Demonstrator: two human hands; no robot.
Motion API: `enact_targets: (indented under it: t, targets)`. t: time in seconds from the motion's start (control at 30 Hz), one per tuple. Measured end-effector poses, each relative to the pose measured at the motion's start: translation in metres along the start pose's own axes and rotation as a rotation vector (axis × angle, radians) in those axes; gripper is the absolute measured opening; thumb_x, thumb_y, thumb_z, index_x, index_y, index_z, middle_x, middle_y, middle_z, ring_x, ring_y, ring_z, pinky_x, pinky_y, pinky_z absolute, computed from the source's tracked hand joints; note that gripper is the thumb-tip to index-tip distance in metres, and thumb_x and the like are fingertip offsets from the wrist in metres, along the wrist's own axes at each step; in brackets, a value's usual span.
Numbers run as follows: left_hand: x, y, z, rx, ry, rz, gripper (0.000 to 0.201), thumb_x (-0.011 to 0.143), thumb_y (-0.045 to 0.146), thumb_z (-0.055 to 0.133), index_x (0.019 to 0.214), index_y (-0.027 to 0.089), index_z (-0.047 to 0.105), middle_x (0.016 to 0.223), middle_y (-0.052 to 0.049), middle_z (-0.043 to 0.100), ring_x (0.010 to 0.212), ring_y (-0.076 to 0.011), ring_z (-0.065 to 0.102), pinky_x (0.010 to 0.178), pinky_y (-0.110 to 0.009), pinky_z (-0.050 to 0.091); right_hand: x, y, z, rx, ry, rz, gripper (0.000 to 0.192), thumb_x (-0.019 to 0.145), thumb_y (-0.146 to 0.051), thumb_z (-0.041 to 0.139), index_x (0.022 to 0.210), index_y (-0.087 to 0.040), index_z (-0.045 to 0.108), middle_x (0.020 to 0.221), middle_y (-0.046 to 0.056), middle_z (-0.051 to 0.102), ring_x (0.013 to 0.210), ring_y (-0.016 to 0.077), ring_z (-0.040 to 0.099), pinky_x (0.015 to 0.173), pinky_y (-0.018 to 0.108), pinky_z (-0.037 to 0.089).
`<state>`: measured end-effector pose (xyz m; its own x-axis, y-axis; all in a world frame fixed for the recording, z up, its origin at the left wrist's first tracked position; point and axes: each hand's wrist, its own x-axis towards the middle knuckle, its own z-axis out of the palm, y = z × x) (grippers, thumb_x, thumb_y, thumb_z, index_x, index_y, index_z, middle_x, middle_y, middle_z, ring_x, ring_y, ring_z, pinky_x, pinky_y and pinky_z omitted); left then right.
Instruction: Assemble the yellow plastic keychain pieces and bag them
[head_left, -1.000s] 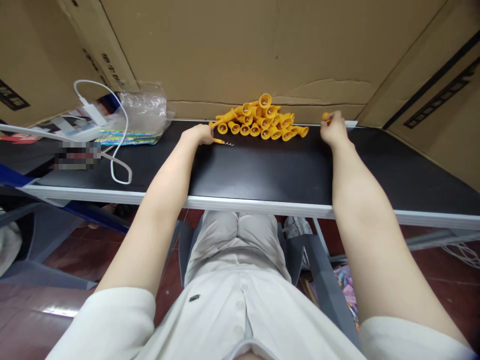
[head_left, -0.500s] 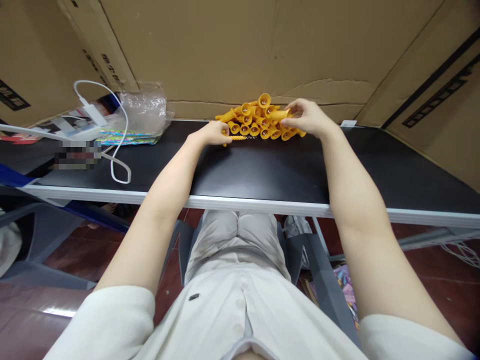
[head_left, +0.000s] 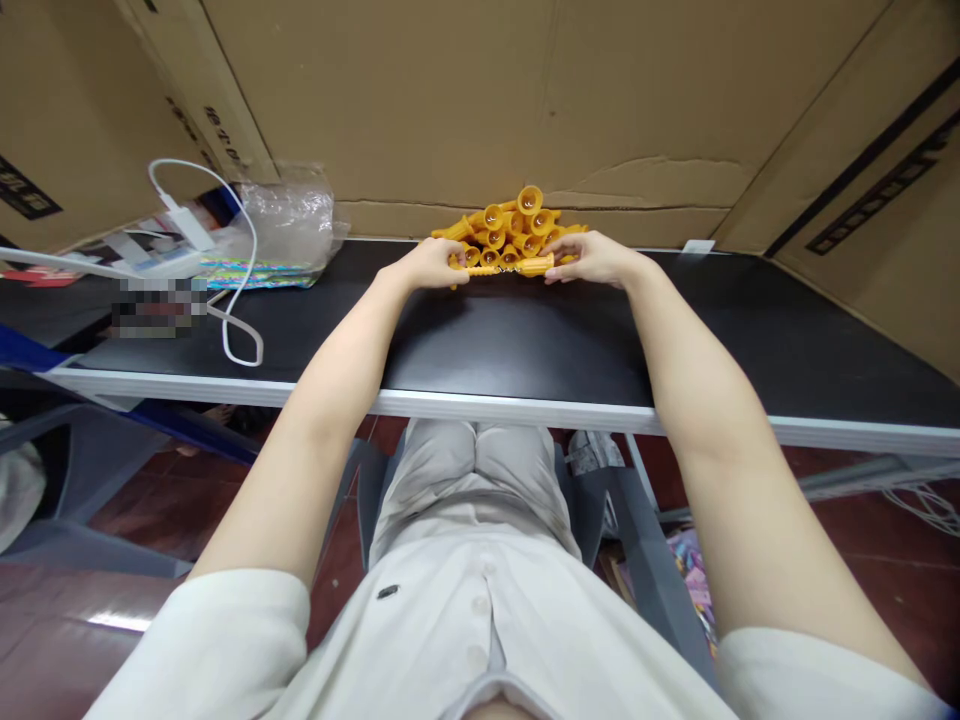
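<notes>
A heap of small orange funnel-shaped plastic parts (head_left: 510, 222) lies at the back of the black table (head_left: 525, 340), against the cardboard wall. My left hand (head_left: 431, 264) grips a thin orange ridged stem (head_left: 480, 270) at the heap's front left. My right hand (head_left: 589, 257) holds an orange funnel part (head_left: 534, 266) by its wide end. The two pieces meet end to end between my hands, just in front of the heap.
A clear plastic bag (head_left: 289, 222) over colourful packets sits at the back left, with a white charger and looped cable (head_left: 225, 290) beside it. Cardboard boxes (head_left: 862, 150) wall the table's back and right. Grey chair parts and red floor show below the table's white front edge.
My right hand came left from the table's back right to the heap, took an orange funnel part and brought it to the stem. My left hand shifted slightly right.
</notes>
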<state>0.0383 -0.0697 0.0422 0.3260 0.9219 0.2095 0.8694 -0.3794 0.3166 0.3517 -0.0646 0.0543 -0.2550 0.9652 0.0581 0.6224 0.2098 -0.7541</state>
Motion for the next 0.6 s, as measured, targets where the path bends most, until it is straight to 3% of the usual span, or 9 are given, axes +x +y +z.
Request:
enact_targets:
  t: [0.6]
  targets:
    - [0.0046, -0.0058, 0.0064, -0.016, 0.031, 0.001, 0.023, 0.076, 0.034, 0.077, 0.095, 0.021, 0.076, 0.094, -0.007, 0.072, 0.102, -0.0299, 0.07, 0.097, -0.037, 0.054, 0.0017, 0.0041, -0.0019, 0.108, -0.003, 0.018, 0.034, 0.083, -0.004, 0.098, 0.107, -0.021, 0.08, 0.097, 0.004, 0.082, 0.09, 0.0223, 0.086, 0.092, 0.035, 0.074]
